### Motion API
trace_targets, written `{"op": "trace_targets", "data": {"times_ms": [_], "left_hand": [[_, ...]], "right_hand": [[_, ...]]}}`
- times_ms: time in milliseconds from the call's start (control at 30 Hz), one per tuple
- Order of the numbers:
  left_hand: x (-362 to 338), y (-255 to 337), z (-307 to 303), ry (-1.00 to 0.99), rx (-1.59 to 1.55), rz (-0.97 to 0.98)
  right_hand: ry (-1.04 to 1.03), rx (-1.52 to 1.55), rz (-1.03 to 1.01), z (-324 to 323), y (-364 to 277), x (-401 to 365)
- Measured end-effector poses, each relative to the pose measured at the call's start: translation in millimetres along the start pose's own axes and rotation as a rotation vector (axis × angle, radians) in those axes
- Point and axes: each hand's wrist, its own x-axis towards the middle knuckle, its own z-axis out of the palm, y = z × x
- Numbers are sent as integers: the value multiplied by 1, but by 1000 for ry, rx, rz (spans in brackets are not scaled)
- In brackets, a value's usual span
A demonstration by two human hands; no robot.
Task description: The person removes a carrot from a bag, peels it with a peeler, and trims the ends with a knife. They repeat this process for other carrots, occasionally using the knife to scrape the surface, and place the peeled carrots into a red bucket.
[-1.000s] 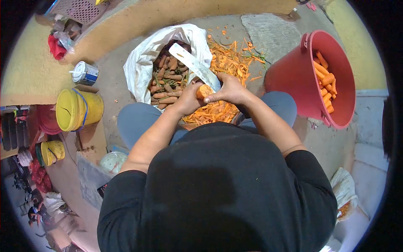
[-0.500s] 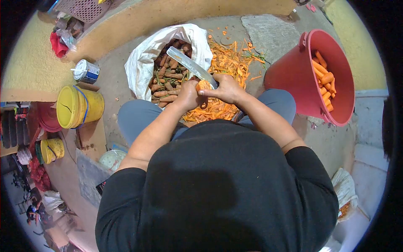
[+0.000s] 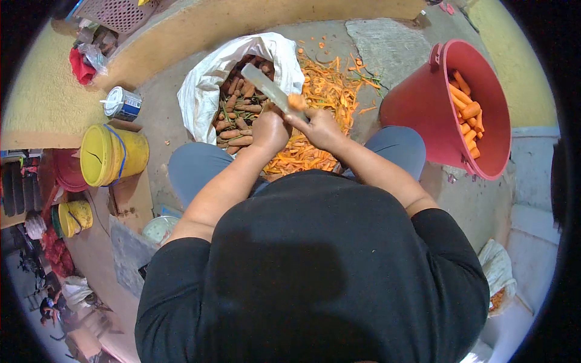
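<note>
My right hand (image 3: 322,129) is closed on the handle of a large knife (image 3: 264,85), whose broad blade points up and to the left. Beside it, my left hand (image 3: 270,130) is wrapped round a carrot (image 3: 296,101); the orange end shows past the blade, and the rest is hidden by the knife and fingers. Under both hands lies a heap of orange carrot peelings (image 3: 327,85). Just beyond my left hand stands an open white sack (image 3: 196,91) full of unpeeled, soil-covered carrots (image 3: 239,124).
To the right, a tilted red tub (image 3: 411,100) holds peeled carrots (image 3: 472,112). Yellow buckets (image 3: 115,154) and a white-and-blue can (image 3: 124,104) stand at the left. A low ledge (image 3: 242,30) runs along the back. Another sack (image 3: 496,269) sits at lower right.
The carrot's visible end has shifted from between my hands to beyond the blade. My left hand has turned, and my right hand with the knife has dropped slightly.
</note>
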Motion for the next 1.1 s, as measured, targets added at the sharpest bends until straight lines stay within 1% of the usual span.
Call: {"op": "trace_targets", "data": {"times_ms": [100, 200, 233, 267, 333, 367, 433, 467, 500, 533, 633, 733, 800, 1100], "left_hand": [[3, -2, 7, 15, 69, -51], [17, 8, -17, -191, -278, -304], [18, 10, -24, -227, -704, -466], [19, 11, -35, -353, -940, -647], [19, 10, -30, -270, -1325, -831], [20, 6, -25, -328, -1377, -820], [22, 2, -20, -445, -1480, -794], [22, 8, -17, -454, -1560, -842], [19, 10, -21, -525, -1532, -824], [17, 12, -25, -596, -1502, -804], [10, 33, -35, -498, -1439, -958], [9, 30, -34, -522, -1377, -989], [8, 30, -36, -533, -1402, -984], [8, 21, -25, -474, -1470, -1042]], "right_hand": [[10, 135, 65, 9, 10, 12], [-71, 526, 387, 6, 28, 25], [-85, 455, 355, -1, 31, 26], [-13, 319, 217, -4, 32, 24], [133, 49, -51, -15, 16, 6], [105, 30, -38, -20, 4, -1], [119, -46, -125, -25, -17, -14], [126, -85, -169, -26, -22, -17], [101, -174, -143, -21, -20, -13], [114, -178, -153, -19, -19, -13], [144, -199, -175, -17, -23, -13], [143, -232, -170, -18, -28, -14], [129, -247, -152, -17, -31, -14], [159, -276, -201, -10, -26, -7]]}}
